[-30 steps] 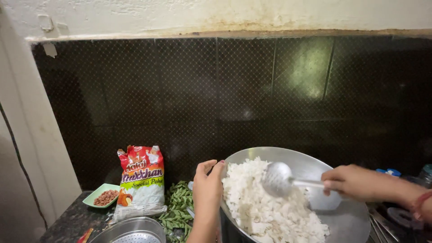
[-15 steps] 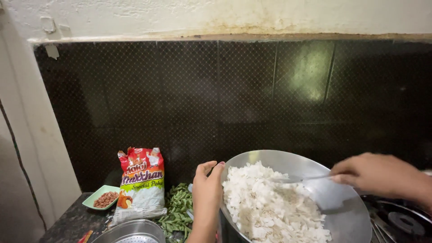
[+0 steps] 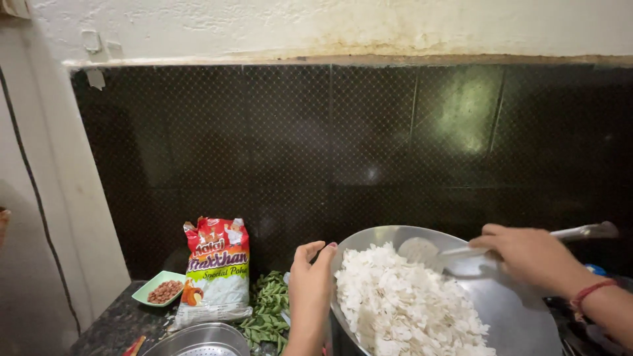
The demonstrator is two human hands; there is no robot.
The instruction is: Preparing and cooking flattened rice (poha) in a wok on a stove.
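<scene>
At pan rim, left grip: left hand (image 3: 310, 290) is clenched on the near-left rim of the steel pan (image 3: 521, 316), thumb and fingers curled over the edge.
Right grip: right hand (image 3: 527, 254) is closed around the handle of the metal spatula (image 3: 455, 252), above the right half of the pan; a red thread band sits on that wrist.
Spatula position: blade lies flat against the bare inner wall of the pan, just beside the upper edge of the flattened rice (image 3: 402, 303); handle end projects past the right hand toward the right.
Pan: tilted, resting on the bench (image 3: 112, 326); the left hand touches its rim.
Pan contents: white flattened rice heaped on the left and lower part of the pan; the right part of the wall is bare metal.
Left of pan: green curry leaves (image 3: 267, 316) on the bench, just beside the left hand.
Further left of pan: red, white and green packet (image 3: 214, 270) standing against the dark tiled wall (image 3: 297, 145).
Furthest left of pan: small green dish (image 3: 158, 288) holding peanuts (image 3: 165, 291).
Lower left of pan: steel strainer (image 3: 198, 339), partly out of view.
</scene>
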